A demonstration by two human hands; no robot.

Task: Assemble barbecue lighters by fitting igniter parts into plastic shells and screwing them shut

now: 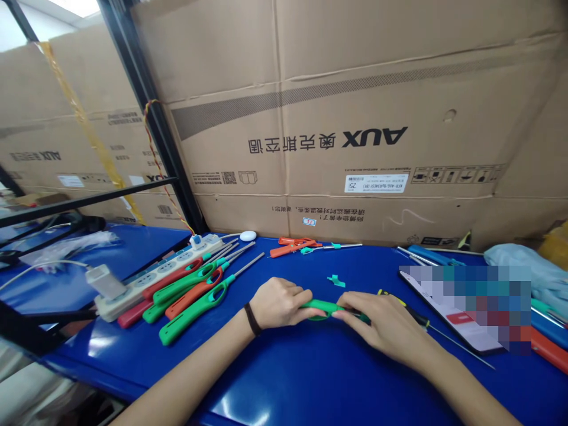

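Over the blue table, a green long-nosed lighter [327,307] is between my two hands. My left hand [279,305], with a dark band at the wrist, is wrapped round its handle end. The fingers of my right hand [381,322] pinch the other end and hide much of it. A small dark green part [362,318] shows beneath those fingers. Behind my right hand lies a screwdriver [452,344] with a black and yellow handle, its shaft pointing right. A small turquoise plastic piece [337,281] rests beyond the hands.
Several red and green lighters [190,313] lie at the left beside a white power strip [155,278]. Orange lighter parts [295,247] sit at the back. To the right are a phone-like slab [435,307], partly blurred out, and a pale blue bag [510,266]. Cardboard [310,118] stands behind.
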